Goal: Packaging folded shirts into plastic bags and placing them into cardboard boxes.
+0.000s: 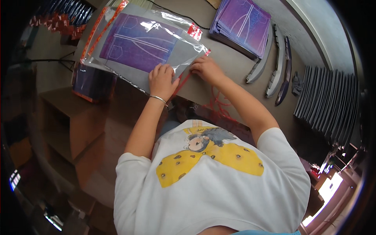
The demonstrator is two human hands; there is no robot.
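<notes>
A clear plastic bag (183,46) lies on the table, holding a grey flat piece with a purple-blue printed panel (137,37) of white lines and pocket outlines. My left hand (161,80) rests on its near edge, fingers spread over the film. At the bag's right end, my right hand (207,69) is closed with its fingertips pinched at the film's edge. A thin red strip (182,83) runs between both hands; whether my right fingers also hold it is hard to see.
Purple printed panels (244,25) are stacked at the far right, beside curved grey strips (276,64). Many dark grey folded pieces (327,100) stand in a row at right. Loose red strips (220,105) lie by the table's near edge. Brown shelving (72,117) stands left.
</notes>
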